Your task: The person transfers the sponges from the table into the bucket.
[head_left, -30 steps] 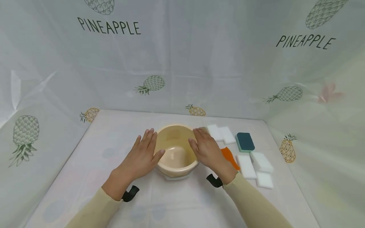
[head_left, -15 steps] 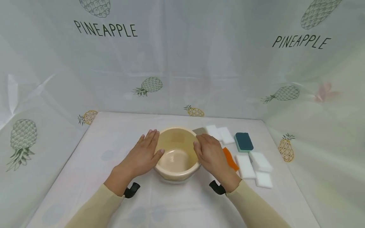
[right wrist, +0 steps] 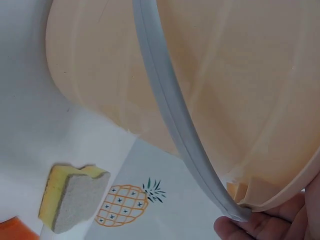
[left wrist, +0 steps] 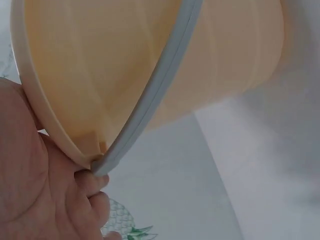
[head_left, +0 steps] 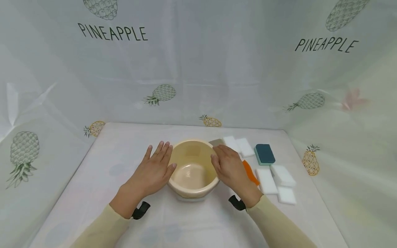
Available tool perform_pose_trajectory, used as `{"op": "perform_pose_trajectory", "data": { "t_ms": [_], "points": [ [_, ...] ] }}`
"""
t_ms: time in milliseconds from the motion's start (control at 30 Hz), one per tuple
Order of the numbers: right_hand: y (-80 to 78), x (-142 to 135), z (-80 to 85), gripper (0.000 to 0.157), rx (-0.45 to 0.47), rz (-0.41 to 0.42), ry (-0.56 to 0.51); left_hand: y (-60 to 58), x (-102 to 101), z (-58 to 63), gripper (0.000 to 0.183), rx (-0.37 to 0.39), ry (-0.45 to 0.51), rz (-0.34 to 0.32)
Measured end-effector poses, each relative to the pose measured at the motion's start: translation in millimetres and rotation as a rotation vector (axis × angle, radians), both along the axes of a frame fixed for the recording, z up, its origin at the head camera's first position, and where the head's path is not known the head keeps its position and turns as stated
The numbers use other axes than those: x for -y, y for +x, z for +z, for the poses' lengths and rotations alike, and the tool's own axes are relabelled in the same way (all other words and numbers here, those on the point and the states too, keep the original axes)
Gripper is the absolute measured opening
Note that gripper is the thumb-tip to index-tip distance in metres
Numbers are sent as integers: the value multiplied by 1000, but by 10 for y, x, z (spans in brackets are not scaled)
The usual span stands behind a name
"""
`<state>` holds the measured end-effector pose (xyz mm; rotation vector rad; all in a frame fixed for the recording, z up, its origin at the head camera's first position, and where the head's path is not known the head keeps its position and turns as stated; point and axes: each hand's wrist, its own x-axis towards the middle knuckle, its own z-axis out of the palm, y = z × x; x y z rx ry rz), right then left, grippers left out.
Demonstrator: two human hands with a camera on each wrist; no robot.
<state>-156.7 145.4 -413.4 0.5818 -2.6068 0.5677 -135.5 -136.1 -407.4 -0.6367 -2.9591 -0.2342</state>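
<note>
A cream plastic bucket [head_left: 193,172] stands at the middle of the table, its mouth facing up toward me. Its grey handle [left wrist: 150,95] hangs down the near side. My left hand [head_left: 153,172] rests on the left rim, fingers straight and slightly spread, thumb apart over the mouth. On the opposite rim, my right hand [head_left: 231,168] holds on with bent fingers; in the right wrist view its fingertips [right wrist: 232,227] reach under the rim beside the handle's end. The bucket's inside shows nothing but its bare floor.
Right of the bucket lie several white sponges [head_left: 266,181], a dark teal sponge [head_left: 265,154] and an orange piece [head_left: 250,173]. A yellow-and-grey sponge [right wrist: 80,200] lies behind the bucket's right side. A pineapple-print curtain [head_left: 198,62] encloses the table [head_left: 136,134].
My right hand's fingers have bent down over the rim from a straighter pose. My left fingers have spread a little. The bucket appears slightly lower and further right in view.
</note>
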Motion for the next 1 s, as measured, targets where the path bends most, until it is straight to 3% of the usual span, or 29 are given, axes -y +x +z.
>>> {"op": "perform_pose_trajectory", "data": {
  "t_ms": [233,467,567,733,1000],
  "points": [
    [-10,-137,-57,38,-51,-60,26,20,5,-9,68,32,42,5],
    [51,-880,-322,52,-253,-225,253,13,-7,-29,68,45,65,-1],
    [140,-1066,-515,59,-241,-241,360,21,1,-34,68,45,71,-1],
    [253,-1114,-794,67,-162,-278,457,33,15,-32,67,44,75,5],
    [257,-1134,-926,68,-56,-392,452,6,9,-61,67,35,88,-4]
  ]
}}
